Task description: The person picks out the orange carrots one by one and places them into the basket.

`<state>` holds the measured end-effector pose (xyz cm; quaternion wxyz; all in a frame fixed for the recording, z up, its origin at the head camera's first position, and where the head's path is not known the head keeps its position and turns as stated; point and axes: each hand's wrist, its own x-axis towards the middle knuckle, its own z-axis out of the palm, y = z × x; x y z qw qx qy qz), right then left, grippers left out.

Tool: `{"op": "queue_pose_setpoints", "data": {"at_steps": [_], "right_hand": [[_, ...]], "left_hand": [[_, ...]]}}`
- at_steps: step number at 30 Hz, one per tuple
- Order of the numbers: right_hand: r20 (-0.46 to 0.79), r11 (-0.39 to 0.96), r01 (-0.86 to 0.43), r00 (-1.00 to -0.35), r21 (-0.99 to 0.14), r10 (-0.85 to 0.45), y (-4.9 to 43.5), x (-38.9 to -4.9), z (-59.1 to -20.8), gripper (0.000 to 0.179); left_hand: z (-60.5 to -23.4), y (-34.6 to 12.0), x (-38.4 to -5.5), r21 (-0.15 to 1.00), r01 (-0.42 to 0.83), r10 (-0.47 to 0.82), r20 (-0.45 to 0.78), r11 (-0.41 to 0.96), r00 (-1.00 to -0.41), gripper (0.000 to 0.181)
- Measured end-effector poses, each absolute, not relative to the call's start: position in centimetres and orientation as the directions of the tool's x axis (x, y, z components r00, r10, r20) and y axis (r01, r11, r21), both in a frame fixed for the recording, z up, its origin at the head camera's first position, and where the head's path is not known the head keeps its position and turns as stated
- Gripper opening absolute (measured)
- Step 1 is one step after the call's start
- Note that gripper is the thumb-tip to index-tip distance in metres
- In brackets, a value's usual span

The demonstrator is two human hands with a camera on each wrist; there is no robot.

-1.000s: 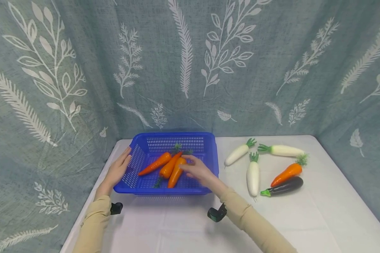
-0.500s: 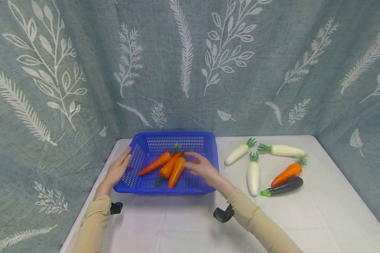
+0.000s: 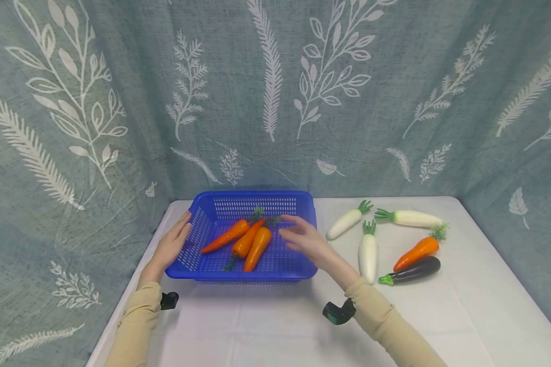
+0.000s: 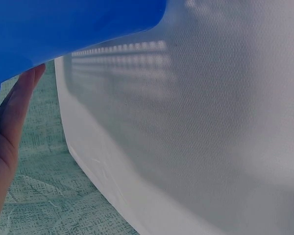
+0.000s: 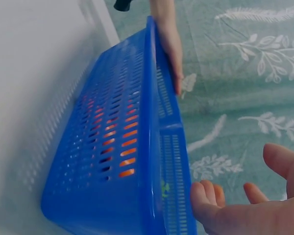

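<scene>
A blue perforated basket (image 3: 239, 277) stands on the table with three orange carrots (image 3: 258, 250) lying inside it. My left hand (image 3: 171, 246) rests with straight fingers against the basket's left side; in the left wrist view, its fingertips meet the blue wall. Over the basket's right part hovers my right hand (image 3: 309, 243), its fingers loosely bent and apart, holding nothing. The right wrist view shows that same right hand (image 5: 255, 200) above the rim, with orange showing through the basket's slots.
To the right of the basket lie three white radishes (image 3: 368, 255) with green tops. Beside them are another carrot (image 3: 418, 253) and a dark eggplant (image 3: 415, 270). A patterned green curtain (image 3: 275, 102) hangs behind the white table (image 3: 257, 326).
My right hand has drawn back to the right, away from the rightmost carrot in the basket. The left hand and the carrots stay where they were.
</scene>
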<state>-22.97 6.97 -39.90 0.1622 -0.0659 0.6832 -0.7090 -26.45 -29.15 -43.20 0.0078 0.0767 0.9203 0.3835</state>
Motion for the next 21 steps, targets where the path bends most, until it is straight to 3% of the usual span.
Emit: {"op": "queue_pose_setpoints", "data": {"at_steps": [21], "right_hand": [[-0.100,0.010,0.101,-0.960,-0.995,-0.262,11.7,-22.7,-39.0,0.055]], "left_hand": [[-43.0,-29.0,-26.3,0.706,0.121,0.143,0.029,0.698,-0.989,0.056]]}}
